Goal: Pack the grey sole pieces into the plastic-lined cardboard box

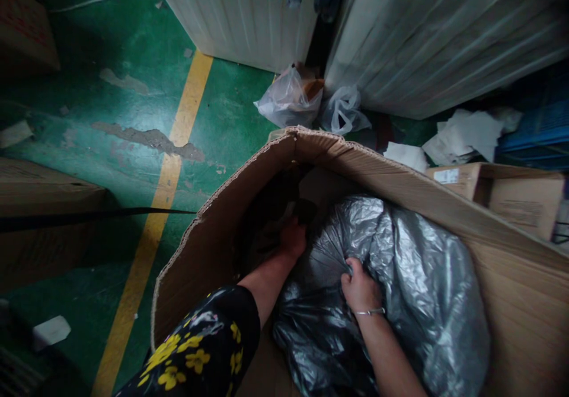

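A large grey plastic bag (422, 284) lies inside an open cardboard box (200, 278), filling much of its middle and right. The right hand (363, 290), with a thin bracelet (370, 311) at the wrist, pinches a fold of the bag between thumb and curled fingers. The left hand (292, 238) reaches into the shadowed far-left part of the box, beside the bag; whether its fingers grip anything is too dark to tell. Beyond the box, a translucent carrier bag (287, 102) sits on the green floor (235, 98).
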{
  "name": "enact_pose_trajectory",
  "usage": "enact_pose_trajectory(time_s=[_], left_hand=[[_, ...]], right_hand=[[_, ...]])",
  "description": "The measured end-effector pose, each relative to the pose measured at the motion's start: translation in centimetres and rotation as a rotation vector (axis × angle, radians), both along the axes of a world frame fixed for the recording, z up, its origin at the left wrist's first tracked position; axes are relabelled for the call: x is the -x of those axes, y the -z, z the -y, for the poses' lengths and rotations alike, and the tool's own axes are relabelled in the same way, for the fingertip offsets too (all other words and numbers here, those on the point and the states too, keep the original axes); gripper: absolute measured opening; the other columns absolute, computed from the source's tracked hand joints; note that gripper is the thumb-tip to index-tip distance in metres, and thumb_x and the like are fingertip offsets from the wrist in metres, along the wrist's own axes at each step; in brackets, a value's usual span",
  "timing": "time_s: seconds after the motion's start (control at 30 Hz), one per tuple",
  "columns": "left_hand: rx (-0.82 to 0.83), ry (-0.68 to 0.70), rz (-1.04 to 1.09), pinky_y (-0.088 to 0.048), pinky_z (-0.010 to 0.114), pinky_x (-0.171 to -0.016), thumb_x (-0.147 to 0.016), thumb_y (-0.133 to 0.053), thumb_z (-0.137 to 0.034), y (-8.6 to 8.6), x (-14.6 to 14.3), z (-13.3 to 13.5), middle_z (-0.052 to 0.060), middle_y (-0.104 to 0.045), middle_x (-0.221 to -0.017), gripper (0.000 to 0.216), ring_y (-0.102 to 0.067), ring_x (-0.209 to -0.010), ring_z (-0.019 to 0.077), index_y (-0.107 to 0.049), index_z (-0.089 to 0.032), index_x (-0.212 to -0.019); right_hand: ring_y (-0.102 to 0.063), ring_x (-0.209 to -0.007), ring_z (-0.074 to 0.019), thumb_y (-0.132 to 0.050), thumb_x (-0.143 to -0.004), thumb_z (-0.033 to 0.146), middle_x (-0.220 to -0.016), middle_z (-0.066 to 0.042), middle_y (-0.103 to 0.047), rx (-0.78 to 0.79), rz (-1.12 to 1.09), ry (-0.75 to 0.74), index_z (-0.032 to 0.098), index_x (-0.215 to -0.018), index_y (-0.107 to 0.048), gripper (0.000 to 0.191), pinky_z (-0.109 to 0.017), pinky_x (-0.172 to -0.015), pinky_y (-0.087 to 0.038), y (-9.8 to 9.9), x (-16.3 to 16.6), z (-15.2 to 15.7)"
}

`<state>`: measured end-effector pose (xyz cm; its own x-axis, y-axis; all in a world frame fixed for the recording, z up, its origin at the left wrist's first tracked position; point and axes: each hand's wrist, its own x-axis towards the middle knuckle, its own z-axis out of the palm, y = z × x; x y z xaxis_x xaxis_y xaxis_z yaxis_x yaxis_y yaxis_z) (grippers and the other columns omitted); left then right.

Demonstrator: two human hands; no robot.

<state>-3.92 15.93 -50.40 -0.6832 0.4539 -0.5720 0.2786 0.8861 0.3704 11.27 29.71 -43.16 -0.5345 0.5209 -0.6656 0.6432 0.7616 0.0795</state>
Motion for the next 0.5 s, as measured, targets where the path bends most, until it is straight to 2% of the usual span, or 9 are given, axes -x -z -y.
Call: enact_pose_trajectory(time_s=[0.13, 0.23, 0.37, 0.5], left_hand=[[0.056, -0.104, 0.056, -0.04, 0.035, -0.101, -0.081, -0.046, -0.018, 0.3, 0.4, -0.5, 0.013, -0.045, -0.132, 0.032, -0.048, -0.117, 0.0249, -0.068, -0.018, -0.104], [0.087, -0.139, 0.11, -0.042, 0.036, -0.099, -0.08, -0.049, -0.019, 0.7, 1.1, -0.8, 0.014, -0.049, -0.129, 0.031, -0.05, -0.115, 0.0252, -0.067, -0.018, -0.105], [0.091, -0.103, 0.219, -0.047, 0.038, -0.093, -0.082, -0.053, -0.023, 1.4, 2.4, -0.9, 0.012, -0.061, -0.113, 0.03, -0.055, -0.11, 0.0224, -0.064, -0.016, -0.108], [0.089, -0.056, 0.282, -0.05, 0.04, -0.088, -0.084, -0.056, -0.029, 1.6, 3.4, -0.8, 0.011, -0.063, -0.109, 0.027, -0.059, -0.102, 0.0209, -0.064, -0.013, -0.104]], right_hand=[[-0.056, -0.061, -0.0186, -0.04, -0.086, 0.025, -0.081, -0.008, -0.067, -0.002, 0.017, 0.015, 0.024, -0.124, -0.051, 0.04, -0.028, -0.055, -0.022, 0.1, 0.0, 0.0], [-0.055, -0.06, -0.0175, -0.041, -0.086, 0.025, -0.081, -0.008, -0.067, 0.017, 0.025, 0.033, 0.023, -0.124, -0.051, 0.04, -0.027, -0.055, -0.023, 0.0, 0.3, 0.1], [-0.053, -0.058, -0.0152, -0.043, -0.085, 0.024, -0.078, -0.007, -0.066, 0.018, 0.002, 0.02, 0.022, -0.124, -0.052, 0.04, -0.026, -0.054, -0.025, 0.0, 0.6, 0.3], [-0.051, -0.055, -0.0149, -0.043, -0.085, 0.025, -0.077, -0.006, -0.065, 0.011, -0.002, 0.019, 0.022, -0.124, -0.053, 0.04, -0.026, -0.053, -0.025, 0.1, 0.8, 0.5]])
